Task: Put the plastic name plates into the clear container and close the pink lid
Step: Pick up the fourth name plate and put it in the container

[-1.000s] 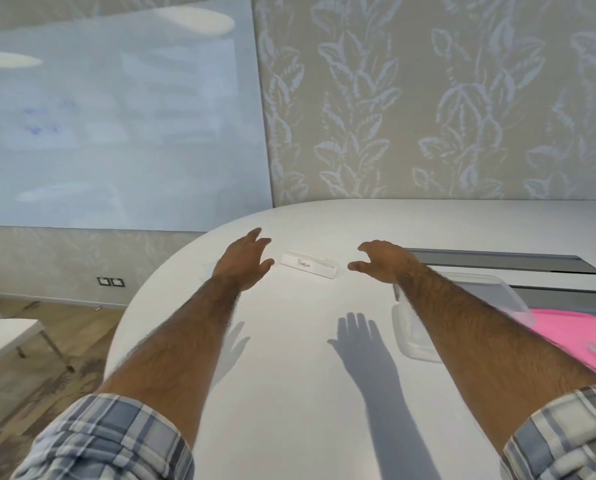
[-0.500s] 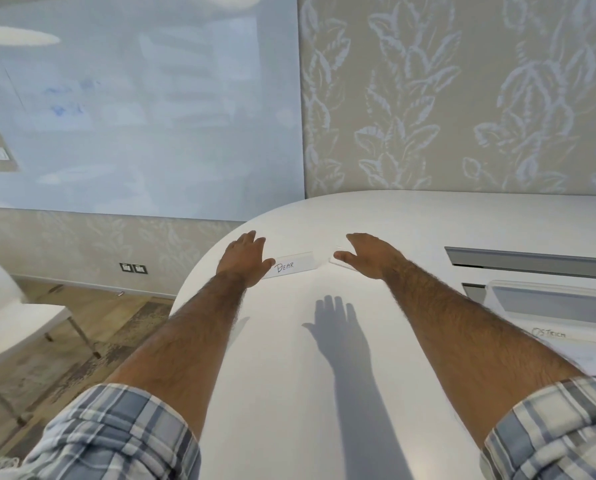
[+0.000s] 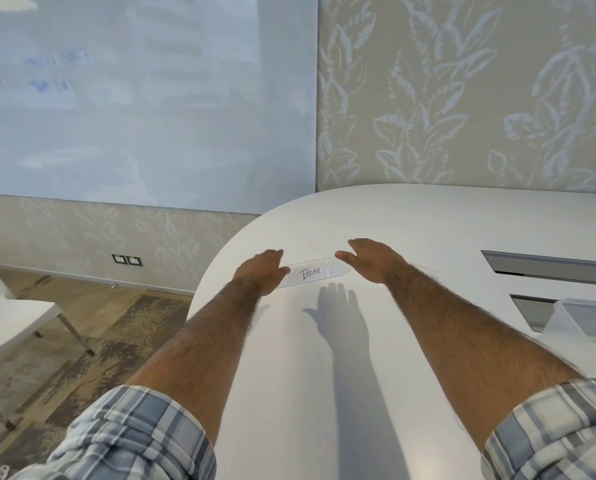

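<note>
The name plate (image 3: 315,271) marked "DEAR" lies on the white table (image 3: 324,403), its written face turned towards you. It is the only plate you can make out clearly.

Your left hand (image 3: 263,270) is at the plate's left end. Its thumb (image 3: 285,270) is against the near face and its fingers reach past the top edge behind it, so you pinch that end.

Your right hand (image 3: 372,259) is over the plate's right end, which runs in under the palm. Its fingers are held loosely straight and close together, with the tips at the plate's upper right corner. You cannot tell from here whether they touch it. The hand's shadow (image 3: 338,317) falls on the table just on your side of the plate, its fingers showing straight.

The clear container (image 3: 580,318) stands well to the right of the plate and nearer to you, cut off by the edge of the view. Two grey slots are set into the table to the right of the plate, the farther one (image 3: 549,265) about level with it.

Beyond the plate and to its left, a whiteboard (image 3: 134,98) hangs on the leaf-patterned wall, with wall sockets (image 3: 127,259) below it. A white chair (image 3: 9,320) stands on the floor far to the plate's left. Your plaid sleeves (image 3: 134,438) are rolled up on both arms.
</note>
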Tool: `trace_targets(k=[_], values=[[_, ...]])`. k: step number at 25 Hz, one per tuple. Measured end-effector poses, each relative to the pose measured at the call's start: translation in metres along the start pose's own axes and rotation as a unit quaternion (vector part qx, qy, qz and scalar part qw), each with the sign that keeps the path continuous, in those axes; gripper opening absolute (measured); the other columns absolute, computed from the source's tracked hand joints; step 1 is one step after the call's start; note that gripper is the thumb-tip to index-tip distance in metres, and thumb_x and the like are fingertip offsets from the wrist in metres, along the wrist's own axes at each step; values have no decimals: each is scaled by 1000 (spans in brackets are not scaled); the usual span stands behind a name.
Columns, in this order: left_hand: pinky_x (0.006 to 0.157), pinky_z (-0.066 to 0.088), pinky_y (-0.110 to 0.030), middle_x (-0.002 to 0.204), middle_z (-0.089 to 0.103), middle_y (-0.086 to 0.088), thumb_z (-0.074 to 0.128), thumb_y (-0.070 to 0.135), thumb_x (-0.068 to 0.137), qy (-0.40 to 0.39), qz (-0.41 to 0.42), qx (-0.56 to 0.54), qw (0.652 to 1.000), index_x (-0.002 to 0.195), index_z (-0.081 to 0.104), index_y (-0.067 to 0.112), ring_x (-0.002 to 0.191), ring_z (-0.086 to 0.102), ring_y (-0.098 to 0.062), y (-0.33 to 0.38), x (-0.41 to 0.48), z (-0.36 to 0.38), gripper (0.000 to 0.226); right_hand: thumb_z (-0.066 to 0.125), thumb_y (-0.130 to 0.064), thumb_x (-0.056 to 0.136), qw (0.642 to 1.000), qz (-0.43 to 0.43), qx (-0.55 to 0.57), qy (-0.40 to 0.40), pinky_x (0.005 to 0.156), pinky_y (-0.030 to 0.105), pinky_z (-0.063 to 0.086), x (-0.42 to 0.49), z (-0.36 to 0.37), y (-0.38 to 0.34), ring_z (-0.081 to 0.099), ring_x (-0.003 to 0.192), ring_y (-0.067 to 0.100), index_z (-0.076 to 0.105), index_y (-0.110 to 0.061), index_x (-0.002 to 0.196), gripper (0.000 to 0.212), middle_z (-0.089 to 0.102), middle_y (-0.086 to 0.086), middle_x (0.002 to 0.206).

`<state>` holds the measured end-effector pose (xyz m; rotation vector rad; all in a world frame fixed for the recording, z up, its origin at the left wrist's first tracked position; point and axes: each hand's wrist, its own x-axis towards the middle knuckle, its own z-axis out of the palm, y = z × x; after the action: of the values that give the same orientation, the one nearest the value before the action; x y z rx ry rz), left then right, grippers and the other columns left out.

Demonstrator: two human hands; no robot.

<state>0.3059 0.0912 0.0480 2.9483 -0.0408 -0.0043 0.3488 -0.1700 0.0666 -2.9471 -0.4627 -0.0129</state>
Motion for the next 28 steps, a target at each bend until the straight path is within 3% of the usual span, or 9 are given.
trace_targets(k=[8,11,15,19,24,28], values=[[114,34,-44,159,34,1,45,44,102,-52,42,-12,998,155,31,22,145,33,-21,-23,48,17,59,43,-55,95,998,-23,-39,-40,108,42,35,52,36,-21,45,132,29,45,-8,137,63,50,10,142],[116,32,-42,159,35,3,49,44,100,-69,45,-21,996,155,32,25,146,31,-19,-30,62,27,60,49,-48,95,997,-33,-50,-51,111,40,33,65,44,-24,38,138,28,34,-12,146,64,42,9,150],[109,39,-40,150,47,5,58,42,94,-70,39,-58,995,148,43,29,138,43,-18,-36,74,43,58,58,-37,93,992,-25,-26,-119,114,41,31,84,53,-26,31,143,24,18,-25,155,74,30,4,157],[104,43,-39,142,54,7,66,38,88,-69,31,-93,993,141,50,30,131,49,-18,-45,80,51,56,64,-32,88,990,-26,-56,-125,106,41,38,98,65,-26,44,132,26,36,-22,145,64,44,5,145],[83,47,-33,120,62,6,75,41,77,-71,45,-75,994,117,61,28,108,58,-19,-46,84,51,44,70,-25,81,994,-29,-41,-100,87,36,46,104,69,-29,56,109,25,54,-17,116,39,61,4,123],[82,49,-34,118,63,6,76,39,76,-75,44,-69,994,113,61,28,103,57,-18,-48,80,49,42,71,-23,81,988,-39,-77,-126,100,37,43,97,66,-23,49,124,21,57,-18,127,48,55,0,132]])
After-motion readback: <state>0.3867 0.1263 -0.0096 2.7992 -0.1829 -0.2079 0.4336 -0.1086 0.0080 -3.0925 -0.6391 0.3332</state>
